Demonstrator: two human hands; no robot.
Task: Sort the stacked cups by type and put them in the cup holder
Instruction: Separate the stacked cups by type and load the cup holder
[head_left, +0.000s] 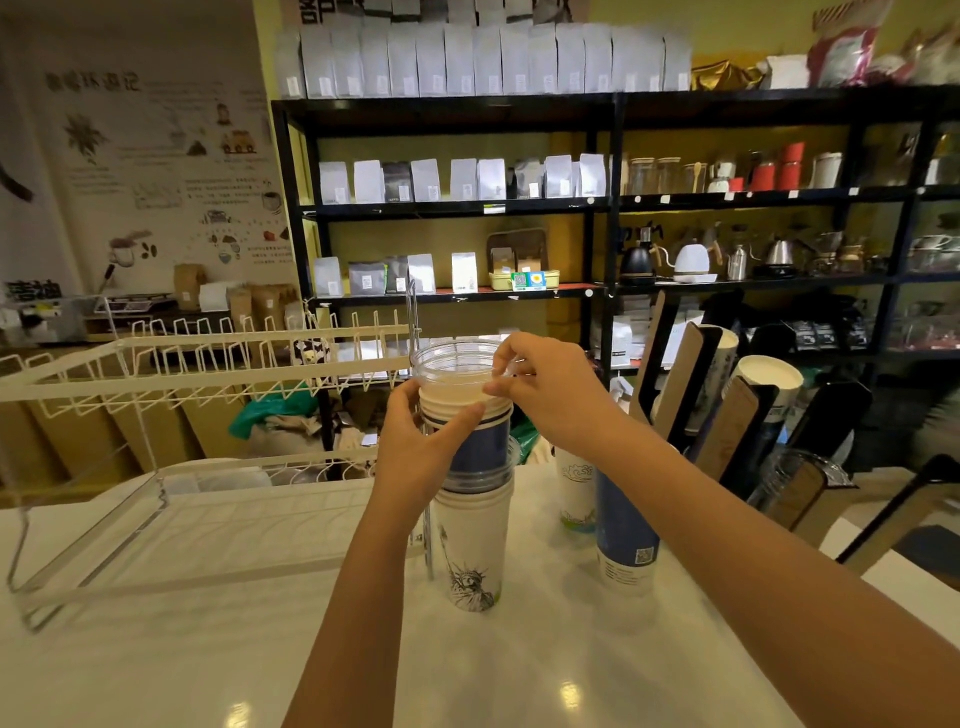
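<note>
A tall mixed stack of cups (475, 540) stands on the white counter: white paper cups with a statue print at the bottom, then a clear plastic cup, blue paper cups, and a clear plastic cup (453, 364) on top. My left hand (421, 441) grips the blue cups below the top rim. My right hand (545, 384) pinches the rim of the top clear cup. The cup holder (727, 415), with dark and wooden slots, stands at the right and holds a white paper cup stack (769, 374).
A blue cup stack (623, 530) and a white printed cup (574, 488) stand upside down behind my right arm. A white wire rack (208, 358) fills the left of the counter. Black shelves with bags and kettles stand behind.
</note>
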